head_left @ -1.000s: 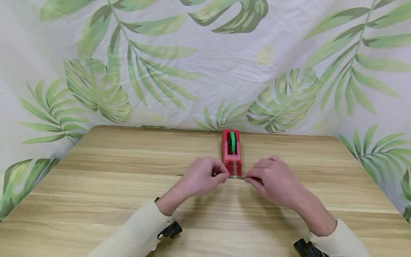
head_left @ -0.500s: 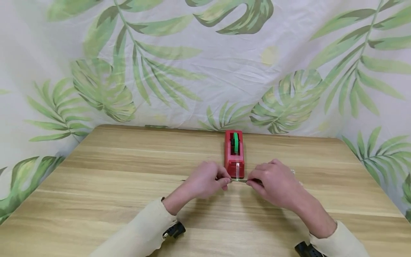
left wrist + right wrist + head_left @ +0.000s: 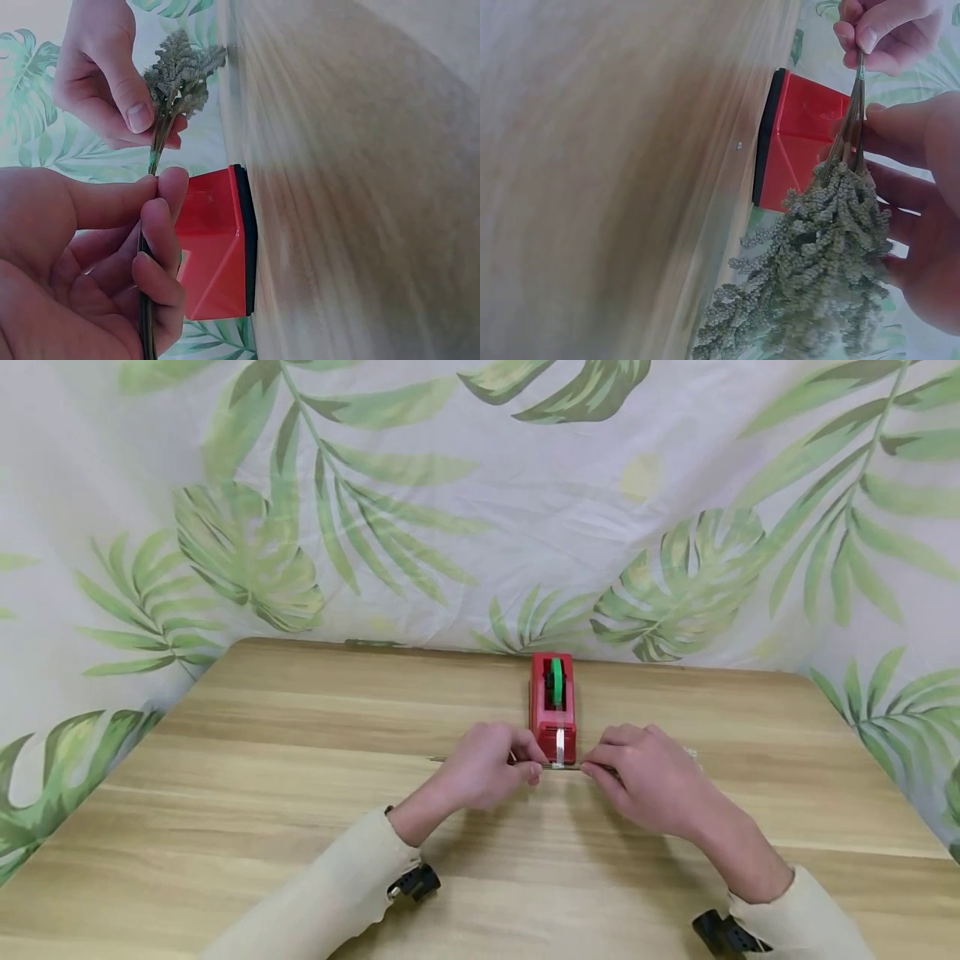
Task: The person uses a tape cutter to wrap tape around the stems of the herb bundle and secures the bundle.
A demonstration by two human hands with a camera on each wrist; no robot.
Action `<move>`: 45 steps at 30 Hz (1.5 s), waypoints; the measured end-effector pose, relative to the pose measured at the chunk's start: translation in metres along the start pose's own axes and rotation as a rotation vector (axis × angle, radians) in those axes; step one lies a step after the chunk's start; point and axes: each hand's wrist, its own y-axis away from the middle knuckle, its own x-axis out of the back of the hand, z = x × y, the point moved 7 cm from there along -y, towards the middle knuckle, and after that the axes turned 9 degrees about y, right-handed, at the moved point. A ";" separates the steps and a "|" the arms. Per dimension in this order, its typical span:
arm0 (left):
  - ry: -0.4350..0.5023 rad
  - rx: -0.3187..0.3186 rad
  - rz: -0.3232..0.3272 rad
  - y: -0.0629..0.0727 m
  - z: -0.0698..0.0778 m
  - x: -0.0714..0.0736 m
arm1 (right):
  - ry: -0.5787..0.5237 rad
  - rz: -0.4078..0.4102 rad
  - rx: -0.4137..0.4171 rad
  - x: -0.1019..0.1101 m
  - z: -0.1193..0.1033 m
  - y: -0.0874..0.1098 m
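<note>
A bunch of dried flowers lies sideways between both hands, pale grainy heads (image 3: 814, 259) on the right and thin stems (image 3: 147, 322) running left. My left hand (image 3: 491, 767) pinches the stems between thumb and fingers. On the other side of a short gap, my right hand (image 3: 648, 777) pinches them just below the heads. From the red tape dispenser (image 3: 537, 706), a clear tape strip (image 3: 559, 745) runs down its front to the stems in that gap. A green band (image 3: 154, 159) shows around the stems between the hands.
The dispenser stands on the wooden table (image 3: 300, 827) near its back edge, holding a green tape core (image 3: 557, 682). A leaf-patterned cloth (image 3: 420, 527) hangs behind the table. A tiny pale crumb (image 3: 739, 145) lies near the dispenser.
The head view has shifted slightly. Both hands keep their pinch on the dried flowers in front of the dispenser. Pale flower tips have come into sight beyond the right hand, and the tape strip looks brighter.
</note>
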 end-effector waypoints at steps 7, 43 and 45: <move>-0.026 -0.048 0.028 -0.003 0.002 0.005 | 0.051 -0.079 -0.005 -0.005 0.000 -0.004; -0.025 0.013 0.085 -0.002 -0.002 0.002 | 0.042 0.098 -0.119 0.001 0.002 -0.001; -0.013 0.017 0.069 -0.002 -0.002 -0.001 | 0.032 0.082 -0.126 0.001 0.003 -0.001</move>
